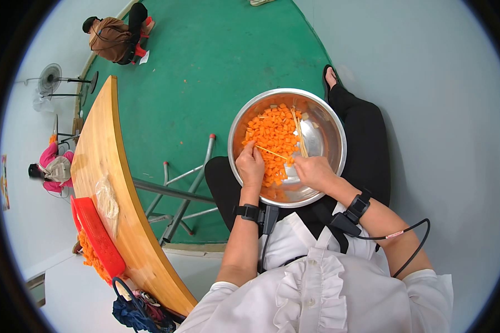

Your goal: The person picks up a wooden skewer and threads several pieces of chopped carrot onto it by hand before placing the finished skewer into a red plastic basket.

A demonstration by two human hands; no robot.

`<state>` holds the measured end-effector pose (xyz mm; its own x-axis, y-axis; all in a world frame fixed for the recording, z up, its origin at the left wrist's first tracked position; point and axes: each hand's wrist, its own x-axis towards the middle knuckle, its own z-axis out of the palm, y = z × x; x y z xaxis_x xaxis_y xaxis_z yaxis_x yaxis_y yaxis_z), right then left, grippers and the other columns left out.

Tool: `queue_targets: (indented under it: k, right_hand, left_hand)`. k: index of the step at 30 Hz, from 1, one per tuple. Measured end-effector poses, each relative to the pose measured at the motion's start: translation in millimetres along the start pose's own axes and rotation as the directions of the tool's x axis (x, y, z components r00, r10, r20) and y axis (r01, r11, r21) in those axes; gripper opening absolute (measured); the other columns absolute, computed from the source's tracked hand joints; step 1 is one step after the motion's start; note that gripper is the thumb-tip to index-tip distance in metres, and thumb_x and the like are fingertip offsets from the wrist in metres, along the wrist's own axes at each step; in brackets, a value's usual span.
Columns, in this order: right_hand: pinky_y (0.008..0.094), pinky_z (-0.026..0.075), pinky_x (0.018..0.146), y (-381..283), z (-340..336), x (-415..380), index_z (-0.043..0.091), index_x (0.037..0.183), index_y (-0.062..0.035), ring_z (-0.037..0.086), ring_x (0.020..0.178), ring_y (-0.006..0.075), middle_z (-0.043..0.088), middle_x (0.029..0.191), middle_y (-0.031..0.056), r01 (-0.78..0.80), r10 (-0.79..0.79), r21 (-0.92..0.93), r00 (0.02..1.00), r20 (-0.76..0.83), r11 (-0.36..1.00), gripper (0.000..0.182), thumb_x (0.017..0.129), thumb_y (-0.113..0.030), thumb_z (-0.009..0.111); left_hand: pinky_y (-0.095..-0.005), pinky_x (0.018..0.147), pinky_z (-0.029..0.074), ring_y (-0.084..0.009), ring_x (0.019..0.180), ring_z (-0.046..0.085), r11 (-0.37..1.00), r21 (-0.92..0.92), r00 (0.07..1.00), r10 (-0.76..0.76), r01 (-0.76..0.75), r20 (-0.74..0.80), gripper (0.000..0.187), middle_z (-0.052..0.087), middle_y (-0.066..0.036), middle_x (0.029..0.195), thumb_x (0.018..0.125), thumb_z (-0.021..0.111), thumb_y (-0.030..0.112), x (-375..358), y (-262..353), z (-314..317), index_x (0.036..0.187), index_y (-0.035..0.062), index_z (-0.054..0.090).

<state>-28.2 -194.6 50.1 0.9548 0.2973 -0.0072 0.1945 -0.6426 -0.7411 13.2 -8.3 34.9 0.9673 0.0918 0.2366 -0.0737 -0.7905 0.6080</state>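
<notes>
A steel bowl (340,133) rests on my lap with many orange cubes (269,130) inside, mostly on its left side. My left hand (250,162) is over the bowl's left part, its fingers pinching one end of a thin wooden skewer (271,151). At the skewer's other end, my right hand (312,169) is closed, with an orange cube at its fingertips. Several loose skewers (300,133) lie together in the bowl, above my right hand. A few pale pieces are among the cubes.
A wooden table (125,200) at the left bears a red basket (97,236), orange pieces and a plastic bag of sticks (106,201). Below it is a dark blue bag (130,313). Metal table legs (189,194) stand beside my knee. Two people sit farther off, near a fan (50,79).
</notes>
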Motion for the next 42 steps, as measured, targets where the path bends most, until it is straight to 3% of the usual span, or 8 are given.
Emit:
queue_targets:
  k: [7, 13, 22, 27, 31, 35, 39, 42]
  right_hand:
    - [0.0454, 0.043, 0.064, -2, -3, 5, 0.056, 0.074, -0.0001, 0.056, 0.07, 0.0382, 0.059, 0.072, 0.021, -0.218, 0.168, 0.503, 0.975, 0.142, 0.837, 0.024, 0.082, -0.021, 0.046]
    - [0.0462, 0.043, 0.065, -3, -2, 5, 0.054, 0.072, -0.0011, 0.057, 0.07, 0.0388, 0.057, 0.068, 0.0211, -0.184, 0.152, 0.251, 0.978, 0.141, 0.95, 0.023, 0.082, -0.02, 0.044]
    - [0.0448, 0.044, 0.045, -8, 0, 0, 0.051, 0.071, -0.002, 0.055, 0.047, 0.0342, 0.055, 0.054, 0.0165, 0.07, -0.06, -0.135, 0.995, 0.08, 0.988, 0.016, 0.079, -0.016, 0.049]
    - [0.0454, 0.044, 0.048, -8, 4, 5, 0.05, 0.071, -0.0025, 0.055, 0.05, 0.0354, 0.053, 0.052, 0.018, -0.006, 0.005, -0.027, 1.0, -0.02, 1.0, 0.016, 0.081, -0.014, 0.048]
    - [0.0457, 0.044, 0.05, -8, 4, 5, 0.05, 0.071, -0.0024, 0.056, 0.052, 0.0361, 0.053, 0.053, 0.0188, -0.063, 0.062, -0.044, 0.998, -0.014, 0.997, 0.017, 0.082, -0.015, 0.047]
    - [0.0458, 0.044, 0.051, -8, 1, 8, 0.051, 0.073, -0.0014, 0.057, 0.053, 0.0365, 0.055, 0.056, 0.0192, -0.15, 0.148, -0.075, 0.989, -0.027, 0.986, 0.017, 0.082, -0.015, 0.046]
    - [0.0449, 0.045, 0.051, -4, 1, 8, 0.052, 0.075, -0.0006, 0.058, 0.054, 0.0354, 0.056, 0.056, 0.019, -0.163, 0.16, -0.05, 0.985, -0.057, 0.985, 0.017, 0.082, -0.014, 0.044]
    - [0.0454, 0.045, 0.054, -5, 0, 10, 0.053, 0.077, -0.0005, 0.058, 0.057, 0.0357, 0.057, 0.058, 0.0194, -0.194, 0.193, -0.01, 0.979, -0.072, 0.981, 0.019, 0.083, -0.015, 0.043]
  left_hand:
    - [-0.036, 0.065, 0.049, -0.0331, 0.074, 0.061, 0.997, -0.075, 0.999, 0.029, -0.031, -0.037, 0.02, 0.061, -0.022, 0.083, 0.078, 0.053, 0.0, 7, 6, -3, 0.097, -0.0032, 0.06]
    - [-0.036, 0.066, 0.049, -0.0329, 0.075, 0.061, 0.998, -0.067, 0.998, 0.018, -0.022, -0.068, 0.019, 0.061, -0.021, 0.083, 0.079, 0.053, 0.0, 6, 9, -3, 0.096, -0.0028, 0.06]
    - [-0.0325, 0.066, 0.05, -0.0299, 0.075, 0.063, 0.994, 0.019, 0.994, 0.105, -0.105, -0.022, 0.017, 0.063, -0.019, 0.083, 0.078, 0.055, 0.001, -1, 9, 0, 0.094, -0.0022, 0.062]
    - [-0.0327, 0.065, 0.05, -0.0293, 0.074, 0.063, 0.995, -0.037, 0.996, 0.092, -0.092, 0.004, 0.018, 0.063, -0.019, 0.08, 0.077, 0.055, 0.0, -11, 22, 8, 0.094, -0.0015, 0.062]
    - [-0.0298, 0.064, 0.049, -0.0254, 0.071, 0.064, 0.971, -0.236, 0.979, 0.076, -0.03, 0.191, 0.021, 0.064, -0.017, 0.078, 0.076, 0.054, -0.004, -15, 21, 8, 0.096, -0.002, 0.062]
    - [-0.0282, 0.065, 0.05, -0.0233, 0.072, 0.064, 0.953, -0.285, 0.957, 0.174, -0.104, 0.231, 0.024, 0.064, -0.017, 0.081, 0.077, 0.053, -0.005, -24, 43, 12, 0.099, -0.0011, 0.061]
    - [-0.0273, 0.069, 0.049, -0.0223, 0.081, 0.064, 0.939, -0.326, 0.892, 0.05, 0.112, 0.449, 0.024, 0.065, -0.016, 0.087, 0.078, 0.051, -0.004, -17, 41, 8, 0.1, -0.0006, 0.061]
    - [-0.0281, 0.073, 0.049, -0.0217, 0.086, 0.063, 0.968, -0.241, 0.906, 0.04, 0.069, 0.421, 0.024, 0.065, -0.016, 0.092, 0.079, 0.05, -0.003, -7, 35, 3, 0.1, -0.0004, 0.061]
